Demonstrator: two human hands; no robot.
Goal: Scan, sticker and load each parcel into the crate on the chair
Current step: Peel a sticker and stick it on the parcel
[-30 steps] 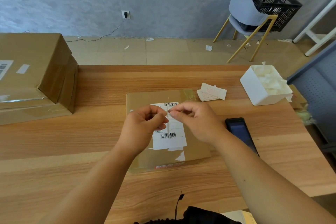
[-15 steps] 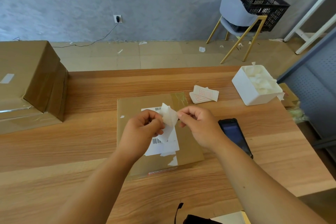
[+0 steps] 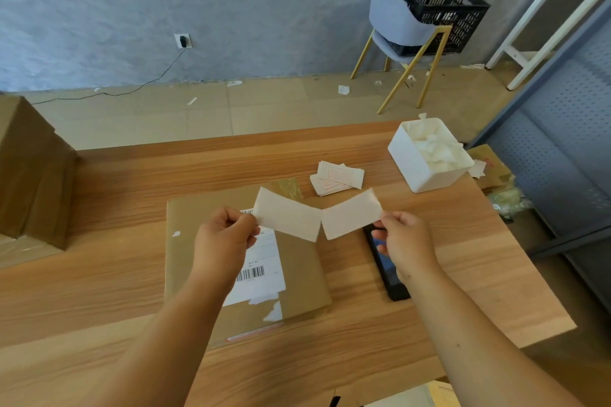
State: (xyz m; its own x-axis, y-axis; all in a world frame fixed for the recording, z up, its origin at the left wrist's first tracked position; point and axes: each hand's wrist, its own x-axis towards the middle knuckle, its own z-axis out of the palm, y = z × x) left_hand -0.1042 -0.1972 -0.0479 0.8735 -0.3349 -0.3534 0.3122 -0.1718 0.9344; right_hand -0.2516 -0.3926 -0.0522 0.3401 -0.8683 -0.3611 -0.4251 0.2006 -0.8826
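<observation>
Your left hand covers the left of the shipping label; its print is too small to read. Your right hand hides the top of the scanner. Cardboard boxes at mid left run off the frame. Of the two paper pieces you pinch, sticker and backing cannot be told apart.

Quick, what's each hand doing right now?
Left hand: pinching the left paper piece.
Right hand: pinching the right paper piece.
</observation>
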